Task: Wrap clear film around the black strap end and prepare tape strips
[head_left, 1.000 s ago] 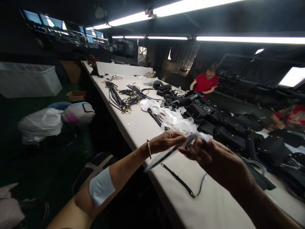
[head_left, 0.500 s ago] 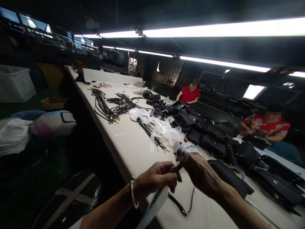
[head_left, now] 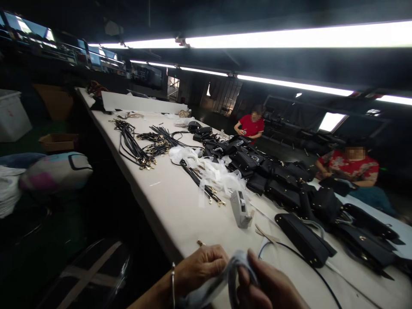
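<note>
My left hand [head_left: 204, 268], with a bracelet at its wrist, is closed on a dark strap wrapped in whitish, see-through film [head_left: 237, 259]. My right hand [head_left: 267, 281] pinches the same wrapped strap where it bends into a loop. Part of the strap hangs below the hands, running out of the picture at the bottom. A small gold clasp [head_left: 201, 243] shows just beyond my left hand. Past the hands a grey tape dispenser [head_left: 240, 209] stands on the pale table [head_left: 167, 206]. Near it lie black straps with gold clasps [head_left: 196, 178].
Crumpled white film [head_left: 219, 171] lies mid-table. Black bags [head_left: 301, 236] crowd the right side, and more strap bundles [head_left: 131, 146] lie farther left. Two people in red [head_left: 251, 126] sit along the far side. A taped dark stool [head_left: 86, 274] stands at lower left.
Both hands have come down and closer with the wrapped strap, which now bends in a loop between them. The tape dispenser, mostly hidden before, is in plain sight. The view has shifted slightly right.
</note>
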The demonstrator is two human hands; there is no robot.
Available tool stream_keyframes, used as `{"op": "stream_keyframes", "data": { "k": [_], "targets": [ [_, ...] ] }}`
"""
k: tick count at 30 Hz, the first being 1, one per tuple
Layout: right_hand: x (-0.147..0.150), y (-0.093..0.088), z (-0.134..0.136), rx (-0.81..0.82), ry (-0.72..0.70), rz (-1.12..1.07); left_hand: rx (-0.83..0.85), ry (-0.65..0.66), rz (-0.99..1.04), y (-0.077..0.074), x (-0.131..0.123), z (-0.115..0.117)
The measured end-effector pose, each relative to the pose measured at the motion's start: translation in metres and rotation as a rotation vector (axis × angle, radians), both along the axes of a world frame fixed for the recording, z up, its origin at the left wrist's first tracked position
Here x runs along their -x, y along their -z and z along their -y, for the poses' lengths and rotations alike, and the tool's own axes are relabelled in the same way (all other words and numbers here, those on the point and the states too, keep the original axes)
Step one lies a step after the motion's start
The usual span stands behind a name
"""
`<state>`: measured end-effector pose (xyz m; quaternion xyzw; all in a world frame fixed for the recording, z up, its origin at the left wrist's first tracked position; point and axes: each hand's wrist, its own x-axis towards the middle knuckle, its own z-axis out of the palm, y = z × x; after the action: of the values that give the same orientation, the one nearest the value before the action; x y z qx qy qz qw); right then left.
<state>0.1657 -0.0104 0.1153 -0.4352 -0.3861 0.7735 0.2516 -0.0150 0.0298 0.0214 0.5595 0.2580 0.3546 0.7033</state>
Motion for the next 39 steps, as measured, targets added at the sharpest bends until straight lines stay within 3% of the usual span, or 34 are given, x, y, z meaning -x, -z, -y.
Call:
{"op": "stream_keyframes", "data": {
  "k": [2,4,6,8,10,12,14,18,20,22,24,27,30,33,36,39],
  "targets": [
    [-0.005,-0.008,-0.006,0.028,0.192,-0.162,0.146,-0.003,0.087,0.013,-0.021,0.010],
    [-0.013,-0.015,-0.011,-0.066,0.346,-0.240,0.196,-0.057,0.150,0.019,-0.041,0.019],
    [-0.023,-0.019,-0.015,-0.240,0.450,-0.185,0.112,-0.081,0.157,0.016,-0.055,0.028],
    [-0.035,-0.016,-0.018,-0.474,0.494,0.042,0.033,-0.053,0.076,0.004,-0.062,0.034],
    [-0.047,-0.007,-0.020,-0.720,0.428,0.378,0.057,-0.011,-0.016,-0.012,-0.061,0.035],
    [-0.058,0.008,-0.021,-0.940,0.248,0.688,0.149,0.067,-0.036,-0.026,-0.053,0.029],
    [-0.066,0.024,-0.020,-1.029,0.012,0.894,0.202,0.142,-0.043,-0.035,-0.042,0.019],
    [-0.074,0.040,-0.007,-0.877,-0.314,1.079,0.053,0.059,-0.225,-0.034,-0.028,-0.005],
    [-0.073,0.038,0.003,-0.741,-0.416,0.994,0.008,0.048,-0.262,-0.028,-0.029,-0.012],
    [-0.071,0.031,0.010,-0.554,-0.437,0.770,0.052,0.109,-0.250,-0.019,-0.035,-0.016],
    [-0.067,0.024,0.015,-0.373,-0.364,0.542,0.104,0.181,-0.197,-0.009,-0.041,-0.016],
    [-0.061,0.018,0.017,-0.151,-0.143,0.238,0.064,0.240,-0.081,0.005,-0.046,-0.013],
    [-0.055,0.007,0.017,-0.015,0.130,-0.092,-0.049,0.162,-0.039,0.013,-0.044,-0.010],
    [-0.052,-0.012,0.014,0.007,0.351,-0.307,-0.060,0.039,0.012,0.016,-0.044,-0.005],
    [-0.048,-0.030,0.007,-0.026,0.526,-0.412,0.079,0.000,0.202,0.016,-0.053,0.008],
    [-0.040,-0.033,-0.002,-0.156,0.623,-0.403,0.252,-0.024,0.358,0.017,-0.067,0.021]
  ]
}}
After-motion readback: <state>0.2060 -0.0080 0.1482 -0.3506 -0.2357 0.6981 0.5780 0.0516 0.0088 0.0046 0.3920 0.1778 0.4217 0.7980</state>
